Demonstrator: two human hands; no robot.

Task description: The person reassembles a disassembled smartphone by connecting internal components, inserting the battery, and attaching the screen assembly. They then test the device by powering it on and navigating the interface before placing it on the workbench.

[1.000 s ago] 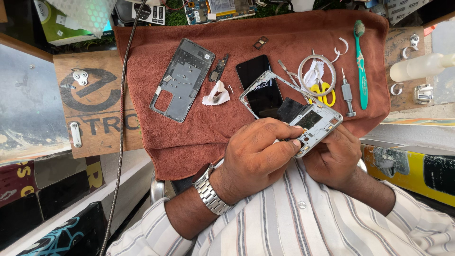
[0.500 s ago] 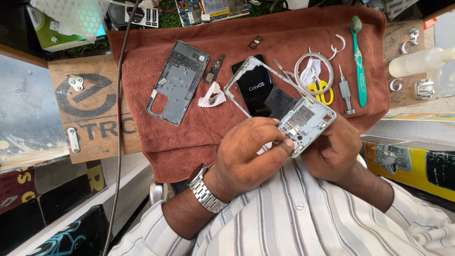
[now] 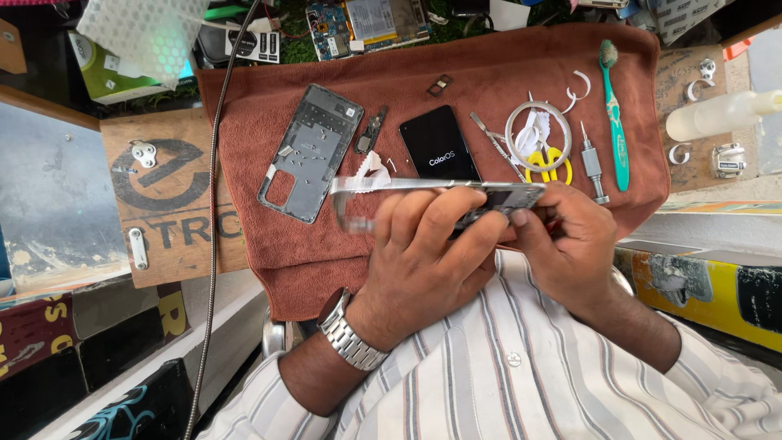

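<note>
On the towel, the phone back cover lies toward the left edge and the toothbrush near the right edge. Between them lie the lit phone, a tape ring and a screwdriver. The phone frame is held over the towel's near part.

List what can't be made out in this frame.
Head view only:
- Phone frame: edge-on and motion-blurred, its faces unseen; left hand and right hand cover its underside.
- Circuit board: cut off by the top edge.
- Small parts on the grey back cover: too small to identify.
</note>
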